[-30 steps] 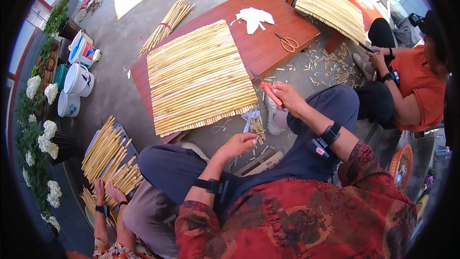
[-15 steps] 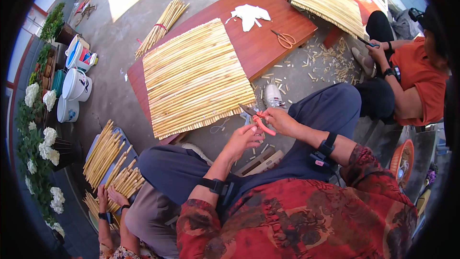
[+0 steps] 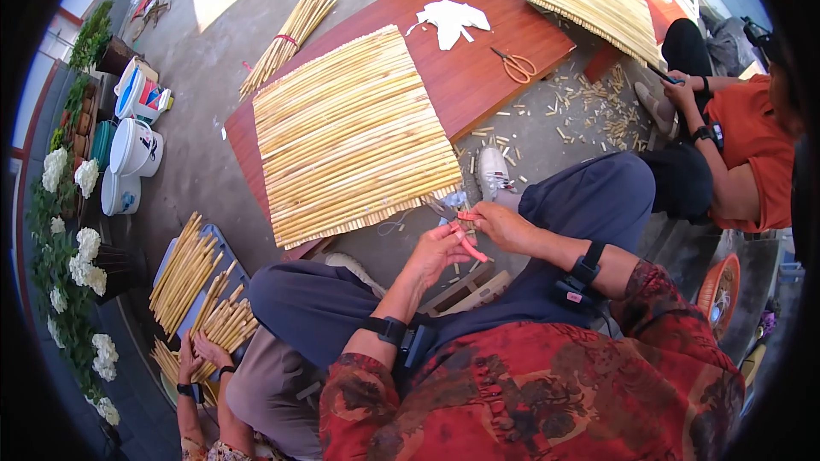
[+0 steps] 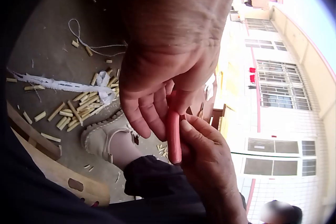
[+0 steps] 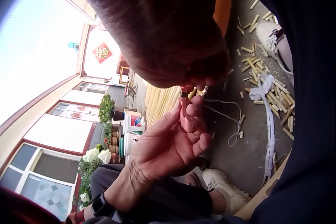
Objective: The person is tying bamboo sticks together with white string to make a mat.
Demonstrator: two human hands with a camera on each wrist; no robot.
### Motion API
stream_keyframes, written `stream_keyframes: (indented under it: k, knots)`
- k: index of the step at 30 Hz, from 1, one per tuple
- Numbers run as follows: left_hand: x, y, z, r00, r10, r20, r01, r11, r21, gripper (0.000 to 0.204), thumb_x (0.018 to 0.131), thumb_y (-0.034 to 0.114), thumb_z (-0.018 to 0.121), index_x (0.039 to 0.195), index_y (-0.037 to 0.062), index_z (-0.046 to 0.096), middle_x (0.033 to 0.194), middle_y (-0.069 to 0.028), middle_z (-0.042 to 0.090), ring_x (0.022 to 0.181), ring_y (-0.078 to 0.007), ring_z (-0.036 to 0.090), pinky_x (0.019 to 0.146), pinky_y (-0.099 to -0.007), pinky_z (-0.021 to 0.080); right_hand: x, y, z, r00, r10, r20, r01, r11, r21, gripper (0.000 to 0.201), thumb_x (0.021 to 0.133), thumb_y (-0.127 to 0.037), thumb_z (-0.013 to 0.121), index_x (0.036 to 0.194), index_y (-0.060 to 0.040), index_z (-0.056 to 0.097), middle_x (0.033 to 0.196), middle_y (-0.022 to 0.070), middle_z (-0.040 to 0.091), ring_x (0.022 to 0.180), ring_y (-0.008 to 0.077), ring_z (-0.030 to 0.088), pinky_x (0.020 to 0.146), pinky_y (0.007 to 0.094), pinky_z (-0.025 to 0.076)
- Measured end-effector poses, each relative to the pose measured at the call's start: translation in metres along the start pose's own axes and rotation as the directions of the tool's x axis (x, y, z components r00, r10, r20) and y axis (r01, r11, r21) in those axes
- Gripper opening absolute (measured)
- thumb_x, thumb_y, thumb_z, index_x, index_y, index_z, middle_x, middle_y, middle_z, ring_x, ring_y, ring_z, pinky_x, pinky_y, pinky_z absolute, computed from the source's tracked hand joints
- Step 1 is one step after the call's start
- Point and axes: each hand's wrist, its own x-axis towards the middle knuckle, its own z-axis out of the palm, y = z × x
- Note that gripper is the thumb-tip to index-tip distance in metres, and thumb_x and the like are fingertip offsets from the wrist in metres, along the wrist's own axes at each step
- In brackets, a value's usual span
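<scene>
Both hands hold the red-handled pliers (image 3: 471, 248) near the front edge of the reed mat (image 3: 359, 137). The left hand (image 3: 434, 253) pinches a handle between thumb and fingers. The right hand (image 3: 506, 227) has its fingers curled at the other end of the tool, close to the left fingertips; the metal jaws are hidden. In the left wrist view one red handle (image 4: 174, 137) points down between the left hand (image 4: 168, 71) and the right hand (image 4: 207, 161). In the right wrist view the left palm (image 5: 165, 150) faces the camera.
The mat lies on a red-brown table (image 3: 478, 8) with scissors (image 3: 516, 66) and a white cloth (image 3: 451, 22). Cut reed pieces (image 3: 615, 111) litter the floor. One person (image 3: 743, 145) sits at right; another's hands touch reeds (image 3: 184, 277) at left.
The pliers have come leftward and down from the right hand alone into both hands, and their tip has turned out of sight. The left hand has risen slightly and taken hold of a handle.
</scene>
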Motion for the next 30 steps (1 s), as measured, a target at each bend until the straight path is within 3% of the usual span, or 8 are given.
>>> stream_keyframes:
  k: [7,16,19,24,25,27,29,30]
  knots:
    - [0.001,-0.004,-0.003,0.999,0.026,-0.031,-0.023,0.996,0.085,0.026,0.085,0.015,0.049,0.107,0.0015,0.048,0.095,-0.0123,0.058,0.084,-0.0202,0.058,0.07,-0.0296,0.048,-0.001,-0.002,0.0,0.999,-0.041,0.002,0.041,0.995,-0.094,0.018,0.081,-0.007,0.048,0.098,0.0013,0.049,0.088,0.0185,0.055,0.084,0.0324,0.054,0.072,0.0353,0.042]
    - [0.013,-0.011,-0.009,0.998,0.028,-0.054,-0.021,0.993,0.119,0.025,0.084,0.014,0.048,0.107,0.0032,0.05,0.093,-0.0082,0.059,0.078,-0.0153,0.059,0.063,-0.0238,0.047,0.003,-0.006,0.0,0.996,0.082,0.02,-0.081,0.994,-0.074,0.015,0.078,-0.004,0.047,0.091,0.003,0.048,0.091,0.0208,0.055,0.087,0.0344,0.054,0.074,0.038,0.041]
    - [0.015,-0.009,-0.007,0.998,0.031,-0.062,-0.023,0.991,0.129,0.025,0.085,0.015,0.047,0.107,0.0029,0.05,0.095,-0.0083,0.058,0.078,-0.0148,0.058,0.064,-0.0239,0.047,0.004,0.0,0.002,1.0,0.021,-0.009,-0.022,0.996,-0.088,0.016,0.079,-0.007,0.047,0.092,0.0024,0.048,0.089,0.0204,0.056,0.084,0.0338,0.055,0.073,0.0387,0.042]
    - [0.015,0.0,-0.002,0.996,0.006,-0.094,0.019,0.963,0.268,0.03,0.086,0.015,0.046,0.113,0.0017,0.047,0.099,-0.0088,0.056,0.081,-0.0146,0.057,0.065,-0.0244,0.047,0.009,-0.002,0.004,0.976,0.209,-0.054,-0.203,0.974,0.103,0.016,0.08,-0.014,0.051,0.085,0.0012,0.051,0.075,0.0167,0.058,0.069,0.0283,0.056,0.063,0.0361,0.043]
    - [0.014,0.002,-0.002,0.986,0.067,-0.153,-0.016,0.95,0.31,0.032,0.086,0.015,0.046,0.114,0.0008,0.045,0.1,-0.0095,0.056,0.082,-0.0149,0.057,0.065,-0.0247,0.046,0.01,0.001,0.004,0.976,0.211,-0.054,-0.205,0.973,0.106,0.016,0.08,-0.014,0.051,0.085,0.0012,0.051,0.075,0.0167,0.058,0.069,0.0283,0.056,0.063,0.0361,0.043]
    - [0.016,0.005,-0.006,0.97,0.126,-0.208,-0.046,0.935,0.353,0.034,0.086,0.015,0.046,0.116,0.0,0.043,0.101,-0.0102,0.055,0.083,-0.0152,0.057,0.065,-0.025,0.046,0.011,0.01,0.004,0.982,0.17,-0.083,-0.158,0.979,0.129,0.018,0.082,-0.016,0.052,0.089,0.0012,0.052,0.076,0.0127,0.057,0.071,0.0181,0.055,0.064,0.03,0.043]
    - [0.017,0.005,-0.018,0.867,0.266,-0.422,-0.128,0.936,0.328,0.035,0.086,0.012,0.044,0.118,-0.0012,0.041,0.102,-0.0118,0.055,0.083,-0.0163,0.057,0.065,-0.0257,0.046,0.012,0.012,0.002,0.977,0.187,-0.105,-0.176,0.979,0.104,0.017,0.082,-0.015,0.052,0.088,0.0011,0.052,0.075,0.0124,0.057,0.069,0.018,0.054,0.063,0.03,0.043]
    - [0.017,0.007,-0.021,0.867,0.264,-0.422,-0.125,0.936,0.328,0.035,0.086,0.012,0.044,0.118,-0.0012,0.041,0.102,-0.0118,0.055,0.083,-0.0163,0.057,0.065,-0.0257,0.046,0.012,0.013,0.001,0.971,0.199,-0.13,-0.191,0.979,0.077,0.017,0.082,-0.015,0.052,0.088,0.001,0.052,0.074,0.0122,0.057,0.067,0.0178,0.053,0.062,0.0299,0.043]
